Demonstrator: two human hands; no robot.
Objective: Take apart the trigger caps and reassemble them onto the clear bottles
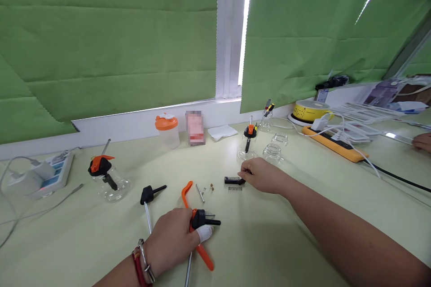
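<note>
My left hand (178, 237), its thumb wrapped in white tape, grips a black-and-orange pump head (198, 219) with a metal tube pointing down the table. An orange lever strip (206, 258) sticks out under that hand. My right hand (257, 174) reaches across, fingers pinched on a small black part (241, 181), mostly hidden by the fingertips. Beside it lie a black piece with a spring on it (230, 180) and a loose spring (235, 189). Between the hands are a metal pin (200, 193) and several tiny brass-coloured and clear bits (212, 187). Another black head (147, 195) with a metal tube lies left.
Glass jars with black-and-orange tops stand at left (100, 166) and centre (250, 132). Open glass jars (272, 153) are behind my right hand. An orange-lidded cup (167, 130), power strips (333, 143) and a yellow bowl (310, 110) line the back. Another person's hand (422, 142) is far right.
</note>
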